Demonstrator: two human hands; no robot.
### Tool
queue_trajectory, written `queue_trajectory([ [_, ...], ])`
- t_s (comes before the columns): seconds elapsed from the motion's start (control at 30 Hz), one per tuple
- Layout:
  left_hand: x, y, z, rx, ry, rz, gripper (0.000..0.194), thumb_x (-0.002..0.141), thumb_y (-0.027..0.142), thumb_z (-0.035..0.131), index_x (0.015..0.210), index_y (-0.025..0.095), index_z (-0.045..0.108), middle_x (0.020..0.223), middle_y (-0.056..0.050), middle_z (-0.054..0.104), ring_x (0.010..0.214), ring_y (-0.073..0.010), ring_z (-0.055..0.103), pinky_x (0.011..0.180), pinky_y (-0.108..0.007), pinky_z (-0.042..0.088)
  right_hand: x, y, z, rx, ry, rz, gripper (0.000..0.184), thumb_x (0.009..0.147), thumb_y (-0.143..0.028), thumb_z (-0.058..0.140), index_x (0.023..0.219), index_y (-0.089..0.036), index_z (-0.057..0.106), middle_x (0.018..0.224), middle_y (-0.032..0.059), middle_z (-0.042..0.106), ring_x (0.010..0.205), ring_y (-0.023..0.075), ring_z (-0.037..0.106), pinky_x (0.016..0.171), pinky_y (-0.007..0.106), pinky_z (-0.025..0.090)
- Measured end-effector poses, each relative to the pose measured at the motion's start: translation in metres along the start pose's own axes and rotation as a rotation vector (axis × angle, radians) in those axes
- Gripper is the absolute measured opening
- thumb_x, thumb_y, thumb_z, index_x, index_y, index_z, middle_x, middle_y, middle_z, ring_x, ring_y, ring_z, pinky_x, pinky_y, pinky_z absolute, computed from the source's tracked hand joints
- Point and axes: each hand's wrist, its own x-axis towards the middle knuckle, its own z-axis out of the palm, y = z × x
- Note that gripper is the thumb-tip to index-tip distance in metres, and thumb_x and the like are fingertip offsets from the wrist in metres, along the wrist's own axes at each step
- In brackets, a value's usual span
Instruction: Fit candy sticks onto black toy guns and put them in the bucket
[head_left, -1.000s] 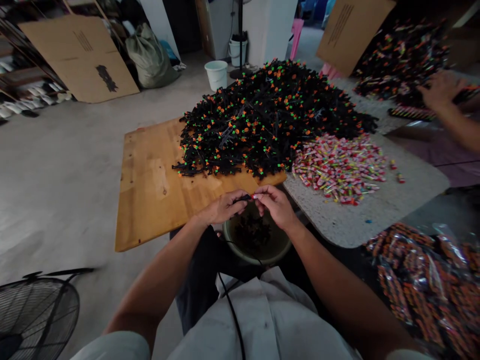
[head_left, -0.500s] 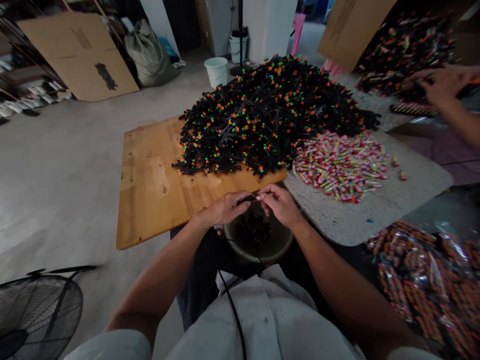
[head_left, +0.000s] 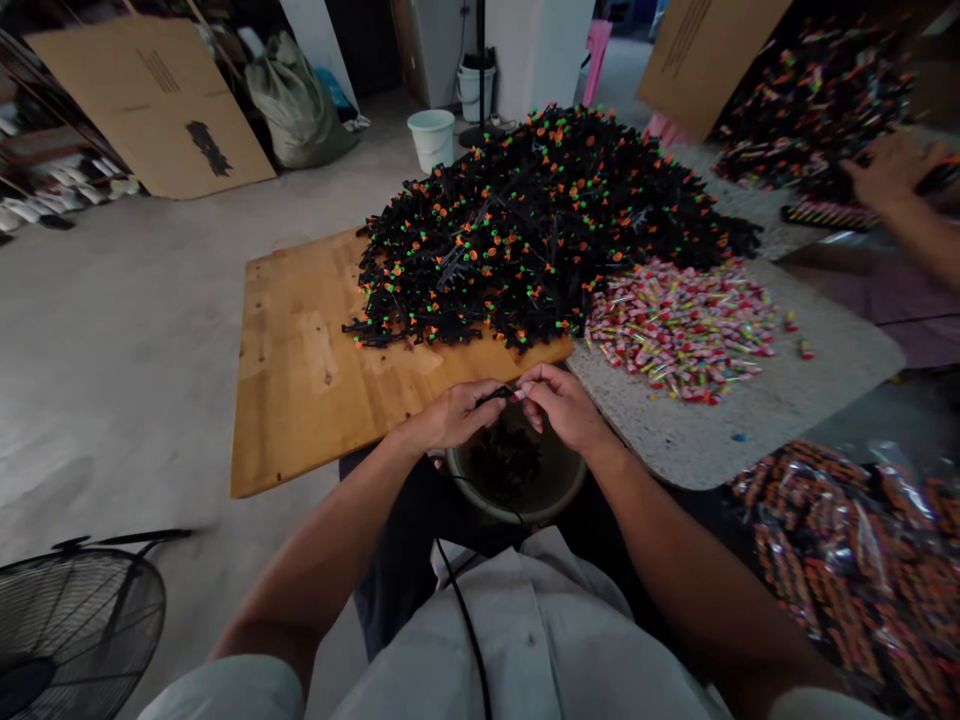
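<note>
My left hand [head_left: 459, 412] is closed round a small black plastic toy gun [head_left: 496, 396]. In my right hand [head_left: 559, 405], thumb and fingers pinch a small pink-and-white tube [head_left: 519, 394] against the end of the toy gun. Both hands meet above a bucket [head_left: 551, 505] between my legs, which has black pieces [head_left: 506, 460] in it. Beyond my hands lies a large heap of black toy guns [head_left: 517, 230] with orange and green tips. To its right is a pile of small pink, red and yellow tubes [head_left: 682, 330].
The heap rests on a wooden board [head_left: 300, 380]; the tubes lie on a speckled stone tabletop [head_left: 817, 400]. Filled plastic bags [head_left: 840, 560] are at lower right, a fan [head_left: 82, 630] at lower left. Another person's hand [head_left: 892, 170] works at the right beside another pile.
My hands stay together in almost the same place, with the tube tilted slightly differently at the toy gun's end. The other person's hand has shifted and its fingers have spread.
</note>
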Motion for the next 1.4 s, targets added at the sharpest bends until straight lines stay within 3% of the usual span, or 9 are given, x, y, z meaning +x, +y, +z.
queue_trajectory([
  [0.47, -0.002, 0.005, 0.004, 0.157, 0.022, 0.074, 0.028, 0.109, 0.037, 0.046, 0.108, 0.018, 0.066, 0.09, -0.003, 0.068, 0.082, -0.0166, 0.063, 0.078, -0.028, 0.05, -0.002, -0.008, 0.003, -0.063, 0.102, 0.106, 0.019, 0.091, -0.04, 0.066, 0.084, -0.023, 0.063, 0.049, -0.0083, 0.048, 0.035, 0.0102, 0.04, 0.034, 0.024, 0.031],
  [0.8, -0.002, 0.024, 0.007, 0.224, -0.07, 0.005, 0.029, 0.108, 0.039, 0.045, 0.101, 0.021, 0.066, 0.082, -0.002, 0.068, 0.074, -0.017, 0.064, 0.073, -0.028, 0.049, 0.0, -0.014, 0.0, 0.023, 0.011, 0.104, 0.021, 0.092, -0.044, 0.064, 0.084, -0.025, 0.061, 0.048, -0.0095, 0.043, 0.037, 0.0099, 0.036, 0.037, 0.023, 0.026],
  [0.93, 0.01, 0.004, -0.007, 0.376, -0.132, -0.031, 0.033, 0.104, 0.05, 0.055, 0.11, 0.024, 0.074, 0.095, -0.005, 0.076, 0.087, -0.0215, 0.07, 0.08, -0.03, 0.052, -0.007, 0.008, -0.012, -0.306, -0.049, 0.101, 0.018, 0.088, -0.038, 0.068, 0.079, -0.022, 0.066, 0.058, -0.0043, 0.059, 0.046, 0.0107, 0.048, 0.046, 0.023, 0.034],
  [1.03, 0.024, -0.025, -0.034, 0.51, 0.091, -0.1, 0.034, 0.108, 0.042, 0.048, 0.119, 0.023, 0.074, 0.112, -0.008, 0.076, 0.101, -0.0228, 0.069, 0.092, -0.033, 0.052, -0.013, 0.023, -0.029, -0.475, -0.201, 0.169, 0.02, 0.087, -0.042, 0.073, 0.088, -0.022, 0.072, 0.063, -0.0016, 0.068, 0.049, 0.0131, 0.055, 0.05, 0.024, 0.039],
  [1.07, 0.029, -0.035, -0.043, 0.609, 0.195, -0.142, 0.034, 0.107, 0.036, 0.047, 0.121, 0.021, 0.074, 0.118, -0.01, 0.075, 0.107, -0.0246, 0.067, 0.098, -0.035, 0.051, -0.012, 0.025, -0.037, -0.529, -0.163, 0.17, 0.023, 0.089, -0.045, 0.071, 0.09, -0.022, 0.073, 0.065, -0.0002, 0.07, 0.051, 0.0147, 0.057, 0.052, 0.025, 0.042],
  [1.13, 0.039, -0.051, -0.06, 0.81, 0.31, -0.219, 0.037, 0.106, 0.029, 0.047, 0.131, 0.018, 0.071, 0.13, -0.015, 0.069, 0.121, -0.0298, 0.061, 0.106, -0.041, 0.047, -0.002, 0.024, -0.058, -0.722, 0.086, 0.112, 0.027, 0.096, -0.046, 0.063, 0.092, -0.021, 0.074, 0.075, 0.005, 0.075, 0.064, 0.0195, 0.065, 0.061, 0.028, 0.047],
  [1.23, 0.053, -0.064, -0.075, 0.974, 0.325, -0.296, 0.041, 0.106, 0.036, 0.048, 0.137, 0.019, 0.069, 0.134, -0.017, 0.064, 0.127, -0.0352, 0.054, 0.105, -0.046, 0.047, 0.025, 0.016, -0.091, -1.083, 0.513, 0.102, 0.032, 0.103, -0.036, 0.05, 0.107, -0.017, 0.075, 0.101, 0.0142, 0.079, 0.095, 0.0275, 0.071, 0.083, 0.034, 0.051],
  [1.3, 0.059, -0.065, -0.077, 1.013, 0.288, -0.331, 0.039, 0.105, 0.044, 0.051, 0.131, 0.023, 0.071, 0.127, -0.016, 0.065, 0.124, -0.0359, 0.056, 0.101, -0.046, 0.049, 0.042, 0.011, -0.108, -1.23, 0.583, 0.203, 0.035, 0.103, -0.033, 0.05, 0.12, -0.013, 0.072, 0.115, 0.0188, 0.077, 0.107, 0.0305, 0.071, 0.09, 0.037, 0.05],
  [1.4, 0.064, -0.06, -0.075, 1.048, 0.243, -0.347, 0.035, 0.102, 0.048, 0.059, 0.122, 0.023, 0.073, 0.12, -0.015, 0.068, 0.12, -0.0354, 0.059, 0.1, -0.046, 0.048, 0.054, 0.009, -0.12, -1.37, 0.536, 0.299, 0.04, 0.105, -0.034, 0.051, 0.131, -0.009, 0.067, 0.129, 0.0241, 0.071, 0.113, 0.0321, 0.07, 0.093, 0.037, 0.05],
])
